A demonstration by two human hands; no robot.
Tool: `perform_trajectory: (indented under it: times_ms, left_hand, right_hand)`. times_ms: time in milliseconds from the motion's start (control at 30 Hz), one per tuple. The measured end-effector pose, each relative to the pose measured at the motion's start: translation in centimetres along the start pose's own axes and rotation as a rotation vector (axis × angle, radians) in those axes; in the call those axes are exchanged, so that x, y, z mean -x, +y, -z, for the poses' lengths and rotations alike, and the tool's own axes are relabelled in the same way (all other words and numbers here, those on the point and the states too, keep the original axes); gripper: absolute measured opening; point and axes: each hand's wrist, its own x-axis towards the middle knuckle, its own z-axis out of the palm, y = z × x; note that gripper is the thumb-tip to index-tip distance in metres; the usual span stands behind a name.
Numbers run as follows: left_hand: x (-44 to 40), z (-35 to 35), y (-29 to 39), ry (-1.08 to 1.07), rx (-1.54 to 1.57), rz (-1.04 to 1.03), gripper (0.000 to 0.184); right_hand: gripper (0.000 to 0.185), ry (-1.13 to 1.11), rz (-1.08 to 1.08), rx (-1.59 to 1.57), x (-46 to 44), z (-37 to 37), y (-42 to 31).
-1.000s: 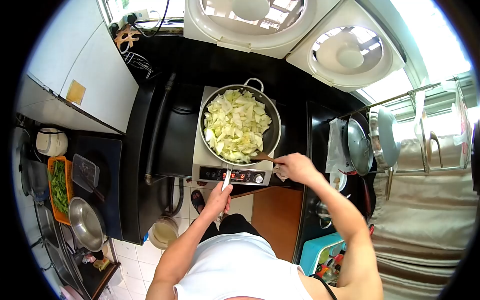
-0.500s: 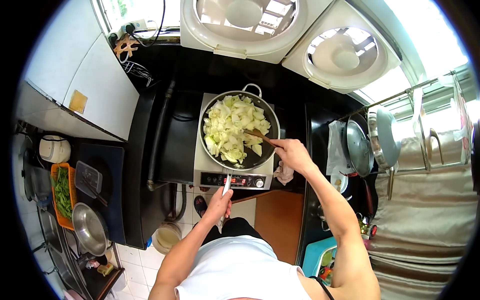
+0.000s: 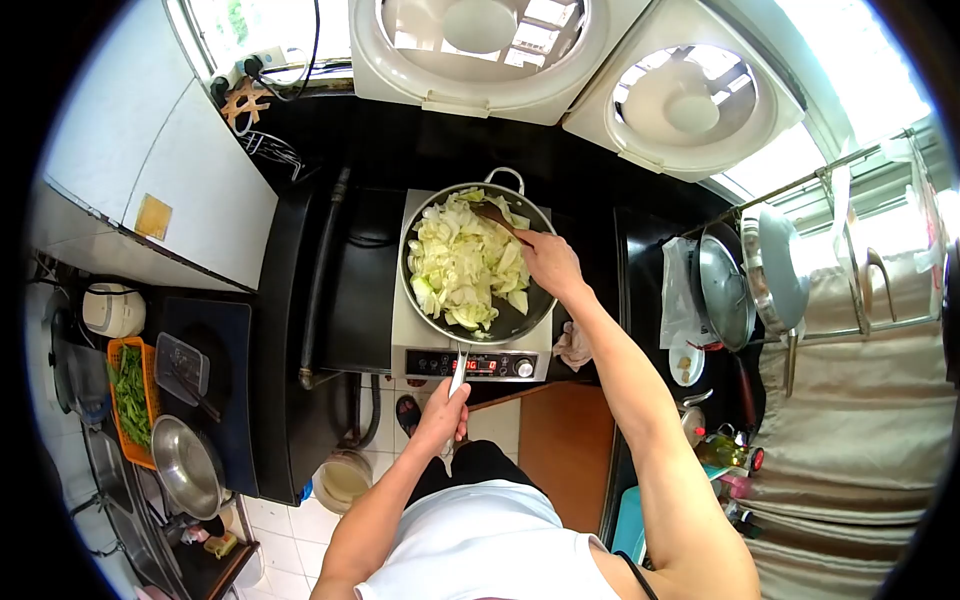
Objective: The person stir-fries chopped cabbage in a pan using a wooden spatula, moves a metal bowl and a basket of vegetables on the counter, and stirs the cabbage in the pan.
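Observation:
A dark frying pan [image 3: 520, 318] sits on the induction cooker [image 3: 412, 330], holding a heap of chopped pale green cabbage [image 3: 460, 262]. My left hand [image 3: 441, 416] is closed around the pan's metal handle [image 3: 459, 372], below the lit red display. Over the pan's right side, my right hand [image 3: 552, 264] grips a wooden spatula [image 3: 500, 218]. The spatula's blade reaches into the cabbage near the upper rim, its tip partly hidden by the pieces. Bare dark pan bottom shows at the lower right.
A crumpled cloth [image 3: 572, 346] lies right of the cooker. Lids and pans hang on a rack [image 3: 800, 178] at the right. At left are an orange basket [image 3: 152, 385] of green vegetables and a steel bowl [image 3: 187, 467]. A black pipe [image 3: 322, 280] runs left of the cooker.
My right hand has moved up with the spatula, from the pan's right rim toward the upper part of the cabbage. My left hand still holds the handle. The view has shifted slightly.

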Motion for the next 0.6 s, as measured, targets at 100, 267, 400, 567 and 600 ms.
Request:
perform_trajectory:
  times_ms: [100,267,400,567,600]
  left_hand:
    - [0.5,-0.2,-0.4,0.004,-0.001,0.027,0.027]
    - [0.1,-0.1,-0.3,0.006,-0.008,-0.003,0.029]
    - [0.0,0.1,-0.4,-0.002,0.003,-0.010,0.030]
    - [-0.1,0.0,-0.6,0.003,-0.014,-0.007,0.030]
    - [-0.1,0.0,-0.6,0.007,-0.010,0.000,0.030]
  right_hand:
    - [0.040,-0.098,-0.097,-0.001,1.1,-2.4,1.1]
    - [0.037,-0.165,-0.082,-0.071,3.8,-0.2,1.9]
    - [0.040,-0.050,-0.096,-0.141,4.5,2.8,3.8]
    - [0.038,0.013,-0.286,-0.244,7.3,-0.7,5.3]
    - [0.041,0.062,-0.230,-0.252,8.1,-2.5,5.6]
